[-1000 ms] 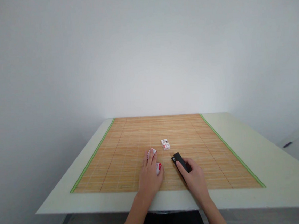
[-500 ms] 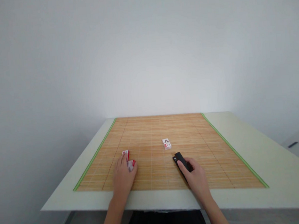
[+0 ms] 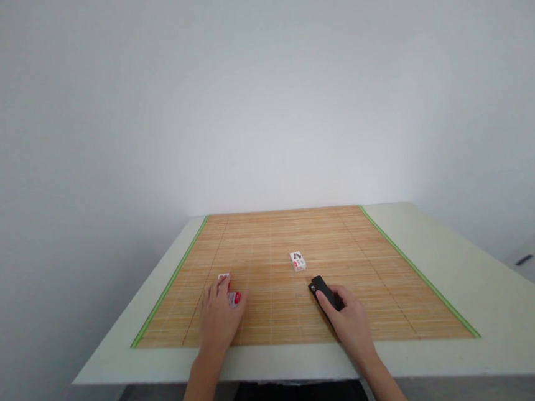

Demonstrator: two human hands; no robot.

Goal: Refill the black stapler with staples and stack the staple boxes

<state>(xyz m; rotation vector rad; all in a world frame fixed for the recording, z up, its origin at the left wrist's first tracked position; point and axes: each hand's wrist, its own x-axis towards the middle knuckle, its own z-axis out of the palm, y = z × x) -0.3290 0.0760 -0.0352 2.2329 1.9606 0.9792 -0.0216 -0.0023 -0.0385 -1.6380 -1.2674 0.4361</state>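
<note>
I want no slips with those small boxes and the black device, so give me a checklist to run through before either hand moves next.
1. Left hand rests on the red-and-white boxes on the left of the bamboo mat: ok.
2. How many boxes lie under that hand: cannot tell; two corners show.
3. Right hand lies over the black device, its far end showing: ok.
4. Whether the right fingers clasp the device or only rest on it: cannot tell.
5. Third small box lies apart from both hands, untouched: ok.
6. All items lie on the mat, away from the table edge: ok.
</note>
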